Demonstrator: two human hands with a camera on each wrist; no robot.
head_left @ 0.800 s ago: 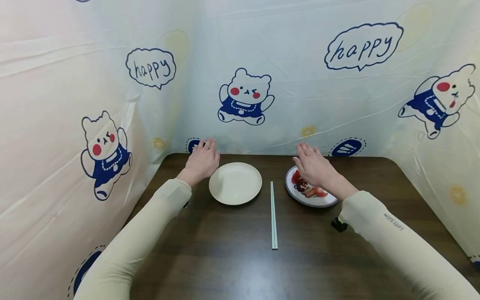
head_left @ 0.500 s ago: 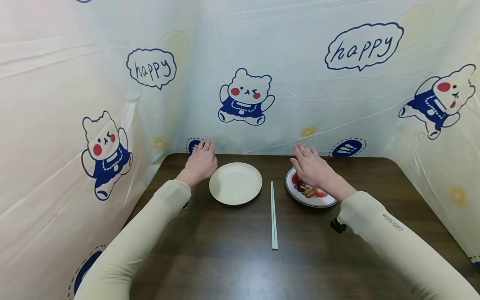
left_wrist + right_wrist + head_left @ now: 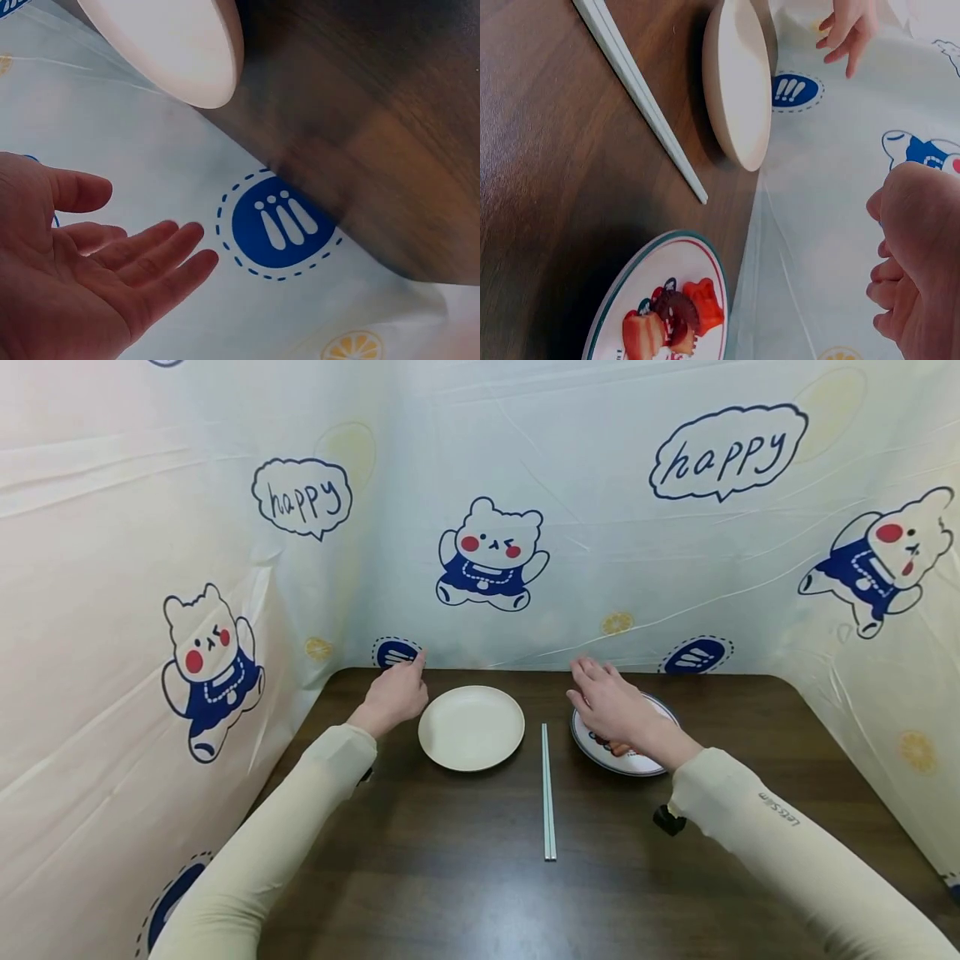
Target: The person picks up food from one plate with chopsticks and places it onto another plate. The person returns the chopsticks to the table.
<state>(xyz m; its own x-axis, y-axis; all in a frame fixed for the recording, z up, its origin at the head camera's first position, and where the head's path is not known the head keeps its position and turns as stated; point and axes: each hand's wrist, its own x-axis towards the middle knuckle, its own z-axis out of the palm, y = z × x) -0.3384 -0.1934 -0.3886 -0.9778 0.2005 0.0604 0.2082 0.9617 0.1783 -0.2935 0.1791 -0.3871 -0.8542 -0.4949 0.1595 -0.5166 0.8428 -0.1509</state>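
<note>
Dark brown wood-grain table: far corners rounded, light gleaming towards the near edge.
Round cream-coloured plate: left of centre, near the table's far edge.
Slim pale-green chopsticks: side by side between the two plates, pointing towards the far edge.
Round white plate with a dark rim: right of centre, also near the far edge.
Food pieces on it: a red star-shaped piece, a dark round piece and a red-and-pale striped piece.
Left hand: near the far left corner, just beside the cream plate but apart from it; fingers loosely extended, thumb spread wide, holding nothing.
Right hand: above the white plate, apart from it; fingers extended and close together, thumb slightly apart, nothing held.
Pale cloth printed with blue-clad bears: behind the far edge.
</note>
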